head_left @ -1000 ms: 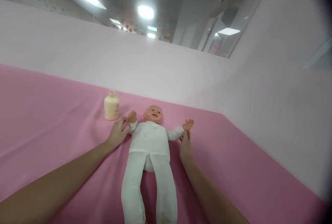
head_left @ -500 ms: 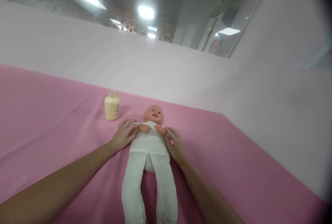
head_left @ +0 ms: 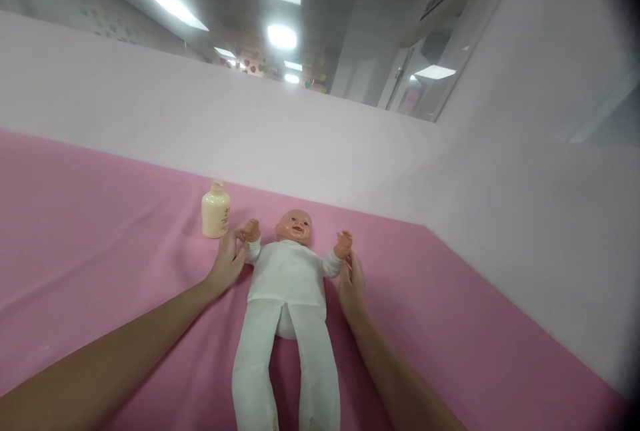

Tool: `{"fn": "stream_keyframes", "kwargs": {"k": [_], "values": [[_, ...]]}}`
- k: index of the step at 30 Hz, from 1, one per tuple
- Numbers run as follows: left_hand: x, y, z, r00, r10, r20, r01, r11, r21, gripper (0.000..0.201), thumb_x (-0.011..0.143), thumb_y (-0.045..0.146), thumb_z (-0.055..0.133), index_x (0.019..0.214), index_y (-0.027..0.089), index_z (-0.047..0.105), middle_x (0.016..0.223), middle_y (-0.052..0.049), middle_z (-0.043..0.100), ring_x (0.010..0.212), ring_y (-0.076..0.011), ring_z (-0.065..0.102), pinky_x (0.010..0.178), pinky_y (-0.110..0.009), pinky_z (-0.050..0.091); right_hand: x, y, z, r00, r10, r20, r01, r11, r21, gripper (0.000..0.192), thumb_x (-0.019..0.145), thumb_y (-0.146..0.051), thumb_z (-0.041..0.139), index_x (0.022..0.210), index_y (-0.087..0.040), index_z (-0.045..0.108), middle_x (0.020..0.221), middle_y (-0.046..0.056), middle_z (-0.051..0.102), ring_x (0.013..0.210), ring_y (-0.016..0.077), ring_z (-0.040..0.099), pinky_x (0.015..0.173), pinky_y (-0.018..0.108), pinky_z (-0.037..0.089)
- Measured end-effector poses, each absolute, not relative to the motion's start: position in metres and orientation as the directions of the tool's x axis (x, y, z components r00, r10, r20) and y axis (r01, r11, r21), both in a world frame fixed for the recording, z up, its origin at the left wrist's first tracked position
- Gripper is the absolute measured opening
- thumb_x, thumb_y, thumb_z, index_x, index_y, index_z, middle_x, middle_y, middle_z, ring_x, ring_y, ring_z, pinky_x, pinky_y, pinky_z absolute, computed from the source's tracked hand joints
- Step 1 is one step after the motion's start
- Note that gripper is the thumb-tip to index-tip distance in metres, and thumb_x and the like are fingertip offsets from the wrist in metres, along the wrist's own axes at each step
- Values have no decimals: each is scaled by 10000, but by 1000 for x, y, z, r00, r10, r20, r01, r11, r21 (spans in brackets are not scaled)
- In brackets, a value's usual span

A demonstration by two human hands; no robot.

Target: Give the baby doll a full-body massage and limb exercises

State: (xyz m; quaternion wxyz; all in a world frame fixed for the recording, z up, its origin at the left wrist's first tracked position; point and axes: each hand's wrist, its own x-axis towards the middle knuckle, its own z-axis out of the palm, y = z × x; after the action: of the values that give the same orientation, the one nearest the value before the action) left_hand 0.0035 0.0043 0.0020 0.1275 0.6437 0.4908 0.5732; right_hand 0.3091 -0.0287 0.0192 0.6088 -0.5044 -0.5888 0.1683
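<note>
Left hand [head_left: 227,263]: fingers curl in a narrow grip around the doll's forearm on the left side of the view, just below its small fist. The forearm reaches in from the lower left.
Right hand [head_left: 351,281]: fingers close in a narrow grip on the doll's other forearm, just under its hand. The palm rests near the pink sheet; the forearm reaches in from the lower right.
Doll [head_left: 287,298]: lies on its back on the pink sheet, between the two hands, near the middle of the view.
Doll long axis: runs from the bottom edge of the view up toward the wall. The head points away from the person, toward the wall; the legs point back toward the person.
Doll arms: both are raised beside the head and bent at the elbow, with the fists up at about chin level.
Doll clothing: white top and white trousers; the legs lie slightly apart.
Lotion bottle [head_left: 215,210]: cream-coloured, upright on the pink sheet, just beyond the left hand and left of the doll's head, not touched by either hand.
Pink sheet [head_left: 90,238]: covers the surface under the doll and the bottle.
Wall [head_left: 300,144]: pale partition rising behind the doll's head and along the right side.
</note>
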Motion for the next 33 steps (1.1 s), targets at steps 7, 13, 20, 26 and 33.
{"fn": "stream_keyframes", "kwargs": {"k": [7,13,20,26,33], "values": [[-6,13,2,-324,848,419,214,-366,906,68,840,290,437,819,232,407,778,6,474,744,-173,487,662,-315,457,343,5,-21,483,751,450,263,366,-893,544,889,-418,401,1410,-260,417,1367,135,537,1130,308,617,750,494,560],[-10,16,0,-364,867,340,180,-292,939,91,793,299,476,767,229,424,718,21,452,679,-161,473,605,-295,437,339,-1,-8,482,812,330,174,280,-944,576,847,-325,411,1419,-254,424,1376,103,529,1178,291,588,811,459,564],[-10,21,-2,-151,822,549,376,-466,801,140,804,312,494,898,213,522,961,-40,586,929,-216,563,813,-366,478,323,-14,8,383,776,502,406,346,-846,494,798,-281,498,1279,-257,609,1082,91,545,958,228,590,737,357,545],[-3,11,7,3,768,641,482,-562,672,83,804,259,494,868,221,530,1002,-51,612,1008,-240,546,956,-435,411,314,-23,13,204,773,601,551,417,-723,457,855,-298,485,1294,-275,609,892,50,528,832,199,520,747,366,510],[4,5,4,139,738,661,551,-612,567,39,813,263,551,835,232,563,1147,-54,614,1110,-257,518,1009,-452,379,302,-32,16,-72,756,651,625,542,-561,435,861,-203,465,1238,-309,653,894,57,560,870,205,539,815,385,508]]}}
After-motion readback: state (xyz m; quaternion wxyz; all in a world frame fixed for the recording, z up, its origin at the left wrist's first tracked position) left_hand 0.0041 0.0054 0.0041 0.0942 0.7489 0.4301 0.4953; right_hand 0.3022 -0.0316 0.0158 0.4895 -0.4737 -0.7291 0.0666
